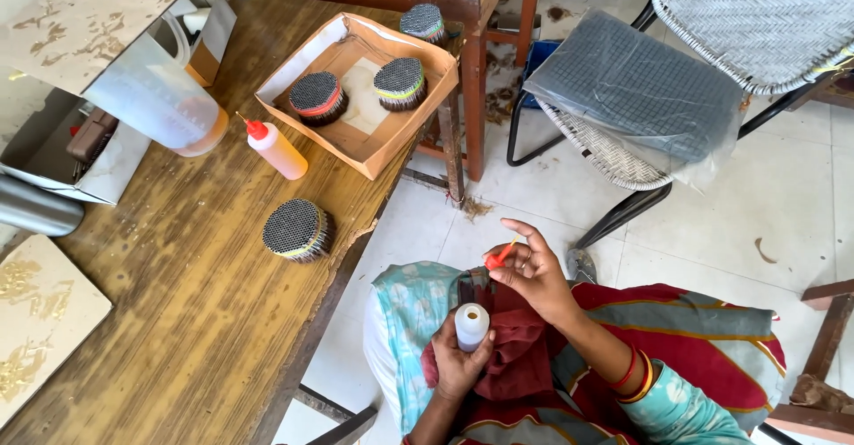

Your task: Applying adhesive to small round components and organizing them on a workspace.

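The left hand [458, 360] is closed around a small white bottle [471, 325], upright over the lap; the right hand [534, 272] pinches its red nozzle cap [498, 256] just above. On the wooden tabletop [178, 320], a cardboard tray [360, 89] at the far edge holds two round brushes [318, 96]; an orange-filled squeeze bottle [277, 150] lies beside it.

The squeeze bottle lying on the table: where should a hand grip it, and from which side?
Probably around the orange squeeze bottle's mid-body, from above: it lies on its side on the wooden table, red nozzle toward the jug, cardboard tray close alongside.
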